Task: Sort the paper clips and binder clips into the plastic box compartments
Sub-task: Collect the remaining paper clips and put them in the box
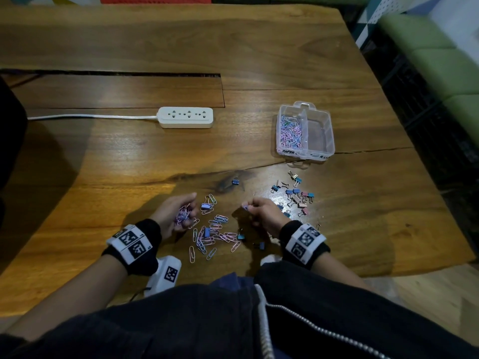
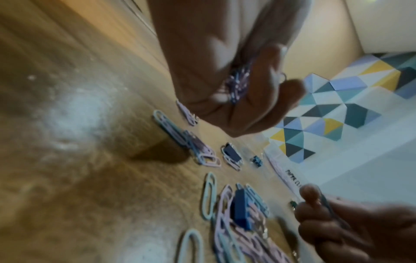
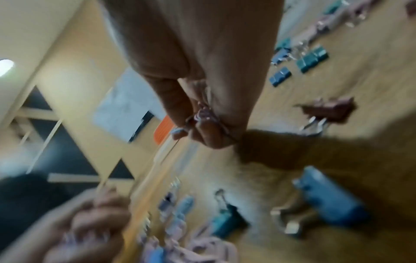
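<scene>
My left hand [image 1: 178, 213] is cupped palm up just above the table, its fingers curled round a bunch of pink and blue paper clips [image 1: 183, 215] [image 2: 238, 83]. My right hand [image 1: 259, 212] hovers beside it, pinching a few paper clips [image 3: 202, 113] between thumb and fingers. Between the hands lies a loose pile of paper clips [image 1: 212, 233] with a few small binder clips mixed in. A cluster of binder clips [image 1: 298, 195] lies to the right. The clear two-compartment plastic box [image 1: 320, 130] stands farther back right; its left compartment holds paper clips, its right one looks empty.
A white power strip [image 1: 185, 117] with its cord lies at the table's middle left. A single blue binder clip [image 1: 235, 181] sits apart beyond the pile. The wooden table's right edge [image 1: 440, 193] runs close to the box. A white device [image 1: 166, 274] lies under my left wrist.
</scene>
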Available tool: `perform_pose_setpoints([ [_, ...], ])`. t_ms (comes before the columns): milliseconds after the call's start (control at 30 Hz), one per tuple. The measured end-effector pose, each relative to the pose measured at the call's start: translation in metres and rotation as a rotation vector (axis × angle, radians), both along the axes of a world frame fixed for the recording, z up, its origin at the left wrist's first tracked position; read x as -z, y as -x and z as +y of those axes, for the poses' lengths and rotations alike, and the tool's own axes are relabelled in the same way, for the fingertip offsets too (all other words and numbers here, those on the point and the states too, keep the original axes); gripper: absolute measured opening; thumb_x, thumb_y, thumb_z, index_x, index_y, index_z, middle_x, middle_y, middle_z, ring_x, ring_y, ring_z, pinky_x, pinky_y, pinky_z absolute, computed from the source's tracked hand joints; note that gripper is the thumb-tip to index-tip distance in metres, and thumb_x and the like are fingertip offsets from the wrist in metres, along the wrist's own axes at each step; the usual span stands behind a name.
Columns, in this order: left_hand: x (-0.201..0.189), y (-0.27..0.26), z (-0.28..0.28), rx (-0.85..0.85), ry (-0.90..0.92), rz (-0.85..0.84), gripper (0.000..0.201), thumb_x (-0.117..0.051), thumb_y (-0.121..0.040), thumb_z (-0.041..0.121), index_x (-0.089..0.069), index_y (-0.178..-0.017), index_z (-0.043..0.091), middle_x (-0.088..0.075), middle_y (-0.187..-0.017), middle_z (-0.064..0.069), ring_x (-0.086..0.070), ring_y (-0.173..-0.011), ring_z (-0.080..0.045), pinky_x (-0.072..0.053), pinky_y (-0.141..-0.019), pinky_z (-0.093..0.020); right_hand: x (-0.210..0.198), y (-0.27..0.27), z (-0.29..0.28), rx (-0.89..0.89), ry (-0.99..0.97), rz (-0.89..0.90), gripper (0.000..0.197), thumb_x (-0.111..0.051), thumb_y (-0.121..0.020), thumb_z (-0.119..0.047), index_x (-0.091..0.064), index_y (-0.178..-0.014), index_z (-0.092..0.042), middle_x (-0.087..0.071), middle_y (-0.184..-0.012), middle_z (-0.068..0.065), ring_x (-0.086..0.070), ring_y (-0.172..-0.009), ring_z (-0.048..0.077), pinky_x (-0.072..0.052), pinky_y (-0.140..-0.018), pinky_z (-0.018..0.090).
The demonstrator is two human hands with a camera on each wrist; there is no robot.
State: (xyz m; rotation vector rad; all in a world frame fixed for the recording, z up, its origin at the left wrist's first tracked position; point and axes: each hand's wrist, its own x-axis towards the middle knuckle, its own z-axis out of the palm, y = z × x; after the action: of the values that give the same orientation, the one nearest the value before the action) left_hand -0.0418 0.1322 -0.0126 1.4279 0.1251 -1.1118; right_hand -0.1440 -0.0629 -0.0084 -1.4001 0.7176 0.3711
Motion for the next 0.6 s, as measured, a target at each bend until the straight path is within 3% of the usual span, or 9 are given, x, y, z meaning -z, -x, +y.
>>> perform_pose_setpoints([
  [133,-0.003,-0.002,0.012,-0.039,-0.051,0.037,0.026,-0.038,-0.095,0.025,-0.052,-0.076,0.014,-0.054,-0.053,0.003,-0.044,-0.033,-0.006,-0.028,-0.029,-0.010,-0.004,-0.006,-0.006,0.210,-0.372,-0.005,0.028,-0.030,-0.088,-0.003,-0.048,-0.067,-0.009,-0.047,-0.065,0.004,-0.044,-0.047,0.010,-0.032,-0.043,0.017],
  [233,-0.003,0.001,0.018,0.136,-0.295,-0.223,0.026,-0.045,-0.094,0.032,-0.048,-0.072,0.018,-0.045,-0.061,0.002,-0.041,-0.044,-0.009,-0.032,-0.038,-0.017,-0.003,-0.009,-0.005,0.175,-0.404,0.024,0.030,-0.032,-0.090,-0.013,-0.049,-0.066,-0.010,-0.054,-0.058,0.003,-0.045,-0.042,0.008,-0.034,-0.041,0.017],
  [333,0.000,0.009,0.021,0.425,-0.587,-0.680,0.030,-0.047,-0.092,0.037,-0.051,-0.073,0.015,-0.050,-0.070,-0.002,-0.046,-0.066,-0.017,-0.035,-0.059,-0.027,-0.003,-0.014,0.002,0.055,-0.213,0.085,0.032,-0.041,-0.093,-0.026,-0.047,-0.063,-0.016,-0.045,-0.061,-0.003,-0.037,-0.049,0.008,-0.030,-0.047,0.018],
  [400,-0.001,0.016,0.019,0.585,-0.723,-0.843,0.028,-0.046,-0.091,0.041,-0.044,-0.073,0.019,-0.051,-0.073,0.000,-0.045,-0.067,-0.015,-0.033,-0.058,-0.026,-0.005,-0.016,0.009,-0.051,-0.041,0.080,0.030,-0.047,-0.092,-0.028,-0.046,-0.064,-0.019,-0.043,-0.062,-0.005,-0.037,-0.052,0.007,-0.029,-0.049,0.018],
  [467,-0.001,0.019,0.017,0.679,-0.798,-0.950,0.022,-0.044,-0.092,0.043,-0.046,-0.084,0.022,-0.058,-0.086,-0.001,-0.050,-0.077,-0.015,-0.033,-0.059,-0.025,-0.005,-0.018,0.016,-0.180,0.136,0.013,0.023,-0.055,-0.088,-0.023,-0.046,-0.068,-0.020,-0.053,-0.070,-0.001,-0.049,-0.061,0.009,-0.040,-0.055,0.017],
  [533,-0.001,0.021,0.015,0.698,-0.810,-0.961,0.024,-0.048,-0.090,0.042,-0.051,-0.107,0.025,-0.060,-0.113,0.000,-0.055,-0.098,-0.016,-0.041,-0.073,-0.026,0.000,-0.020,0.022,-0.340,0.366,-0.032,0.016,-0.065,-0.081,-0.019,-0.050,-0.078,-0.020,-0.062,-0.094,0.006,-0.058,-0.085,0.018,-0.051,-0.077,0.028],
  [600,0.001,0.023,0.016,0.684,-0.792,-0.937,0.039,-0.053,-0.088,0.040,-0.048,-0.124,0.026,-0.055,-0.128,0.002,-0.053,-0.113,-0.016,-0.043,-0.088,-0.029,0.005,-0.020,0.027,-0.515,0.590,-0.038,0.026,-0.071,-0.075,-0.023,-0.054,-0.094,-0.018,-0.060,-0.111,0.007,-0.056,-0.103,0.021,-0.048,-0.089,0.036],
])
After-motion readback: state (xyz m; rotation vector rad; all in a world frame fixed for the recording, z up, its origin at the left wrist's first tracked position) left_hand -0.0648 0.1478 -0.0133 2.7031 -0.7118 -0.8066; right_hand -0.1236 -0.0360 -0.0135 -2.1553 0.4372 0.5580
